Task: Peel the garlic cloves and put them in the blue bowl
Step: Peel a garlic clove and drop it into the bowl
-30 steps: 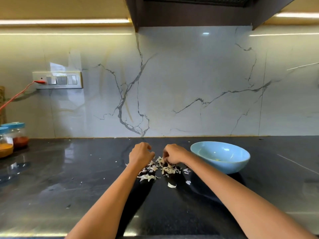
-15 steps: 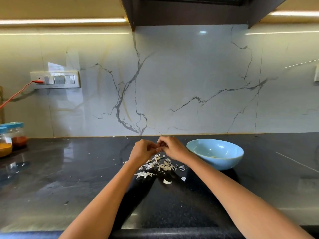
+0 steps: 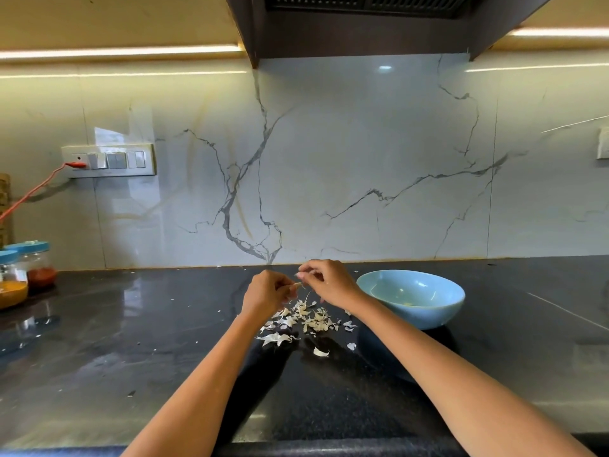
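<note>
My left hand pinches a small garlic clove above the dark counter. My right hand hovers just right of it, its thumb and fingers pinched together at the clove's tip; whether a strip of skin is between them I cannot tell. A heap of white garlic peels lies on the counter under both hands. The blue bowl stands to the right of my right wrist, with something pale and small at its bottom.
Two blue-lidded spice jars stand at the far left against the marble wall. A switchboard with a red plug and cord is on the wall above them. The dark hood hangs overhead. The counter's front edge is close below.
Both hands rose from the peel heap and came together above it. The right hand now pulls a little away to the right of the clove.
</note>
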